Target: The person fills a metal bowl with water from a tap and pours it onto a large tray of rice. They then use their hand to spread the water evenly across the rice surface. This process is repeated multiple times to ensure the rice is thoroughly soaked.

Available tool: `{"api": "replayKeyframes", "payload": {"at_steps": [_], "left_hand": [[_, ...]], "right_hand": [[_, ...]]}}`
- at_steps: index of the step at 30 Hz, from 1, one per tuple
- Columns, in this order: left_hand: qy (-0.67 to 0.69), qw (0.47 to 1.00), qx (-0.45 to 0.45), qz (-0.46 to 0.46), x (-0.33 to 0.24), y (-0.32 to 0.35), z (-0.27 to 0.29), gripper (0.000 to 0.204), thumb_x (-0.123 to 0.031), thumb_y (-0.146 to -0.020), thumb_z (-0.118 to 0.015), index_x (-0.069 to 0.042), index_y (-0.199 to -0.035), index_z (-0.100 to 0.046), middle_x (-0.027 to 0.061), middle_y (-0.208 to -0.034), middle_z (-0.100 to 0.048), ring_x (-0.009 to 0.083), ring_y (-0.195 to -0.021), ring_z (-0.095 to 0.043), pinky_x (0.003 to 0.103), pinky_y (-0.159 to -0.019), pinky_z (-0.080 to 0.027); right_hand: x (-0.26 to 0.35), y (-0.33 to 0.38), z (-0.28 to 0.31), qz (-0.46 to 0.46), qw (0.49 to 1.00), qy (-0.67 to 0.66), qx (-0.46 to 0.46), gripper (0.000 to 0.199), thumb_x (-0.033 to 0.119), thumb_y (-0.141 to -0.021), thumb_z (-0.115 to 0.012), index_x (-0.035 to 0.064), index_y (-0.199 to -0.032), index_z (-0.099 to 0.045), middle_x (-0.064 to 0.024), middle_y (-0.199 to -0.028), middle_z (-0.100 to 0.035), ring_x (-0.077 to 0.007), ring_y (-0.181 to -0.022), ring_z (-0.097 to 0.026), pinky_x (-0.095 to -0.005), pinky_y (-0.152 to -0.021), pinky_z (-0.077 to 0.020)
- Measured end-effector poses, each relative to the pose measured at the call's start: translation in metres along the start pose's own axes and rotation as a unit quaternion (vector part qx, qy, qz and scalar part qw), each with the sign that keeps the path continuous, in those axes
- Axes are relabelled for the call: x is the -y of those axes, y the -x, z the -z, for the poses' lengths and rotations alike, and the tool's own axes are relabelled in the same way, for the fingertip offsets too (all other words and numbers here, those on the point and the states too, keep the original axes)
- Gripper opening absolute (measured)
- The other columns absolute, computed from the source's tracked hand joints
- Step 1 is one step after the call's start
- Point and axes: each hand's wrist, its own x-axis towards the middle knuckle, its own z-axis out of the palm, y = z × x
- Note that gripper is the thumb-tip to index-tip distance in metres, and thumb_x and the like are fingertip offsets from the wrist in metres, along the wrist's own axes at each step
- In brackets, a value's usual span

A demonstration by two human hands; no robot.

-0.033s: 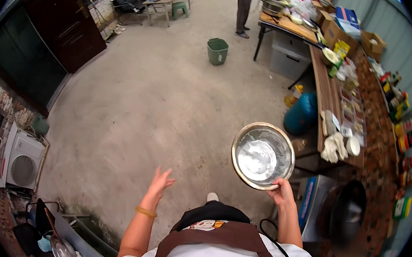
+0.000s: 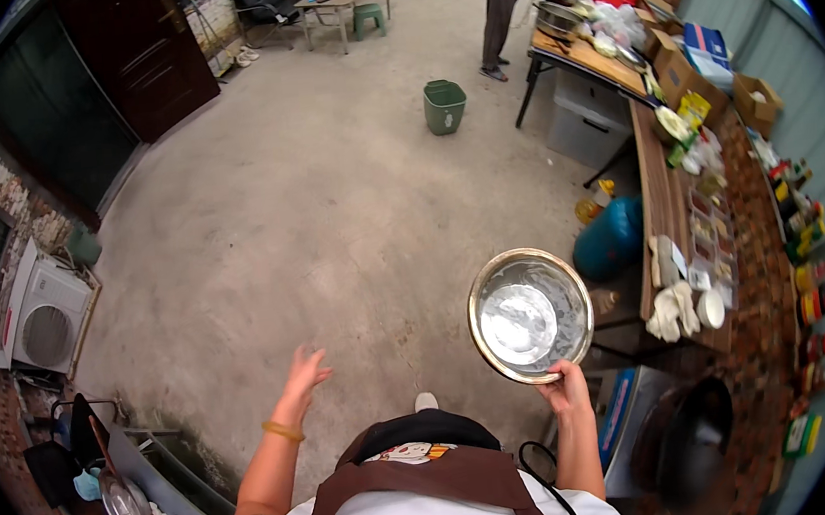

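Outdoors, a concrete floor spreads beneath a long wooden table crowded with containers. Left of that table, a round steel bowl tilts in the air, its lower rim pinched by the right hand. Farther left, the left hand hangs empty, fingers spread open.

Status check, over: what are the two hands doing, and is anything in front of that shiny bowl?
Right hand grips steel bowl by its near rim. Left hand open, empty, held out over bare concrete floor. Green bucket far ahead; long table right of bowl.
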Motion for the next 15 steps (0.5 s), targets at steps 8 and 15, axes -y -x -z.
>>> {"api": "replayKeyframes", "payload": {"at_steps": [8, 15], "left_hand": [[0.186, 0.899, -0.356, 0.173, 0.128, -0.074, 0.204, 0.061, -0.03, -0.075, -0.057, -0.009, -0.126, -0.032, 0.0134, -0.124, -0.035, 0.0256, -0.101, -0.042, 0.041, -0.073, -0.045], [-0.475, 0.856, -0.165, 0.122, 0.03, -0.138, 0.161, 0.042, -0.022, -0.07, -0.062, 0.0, -0.104, -0.052, 0.0185, -0.099, -0.056, 0.0343, -0.086, -0.056, 0.039, -0.073, -0.047]], "right_hand": [[0.076, -0.164, -0.157, 0.006, 0.999, -0.032, 0.023, 0.041, -0.004, -0.061, -0.044, -0.006, -0.102, -0.045, -0.0153, -0.1, -0.053, -0.0302, -0.094, -0.052, -0.0435, -0.081, -0.0463], [0.143, -0.299, -0.317, 0.003, 0.998, -0.058, -0.01, 0.038, -0.003, -0.06, -0.045, -0.0054, -0.098, -0.047, -0.0139, -0.098, -0.054, -0.028, -0.089, -0.055, -0.0392, -0.08, -0.0472]]}}
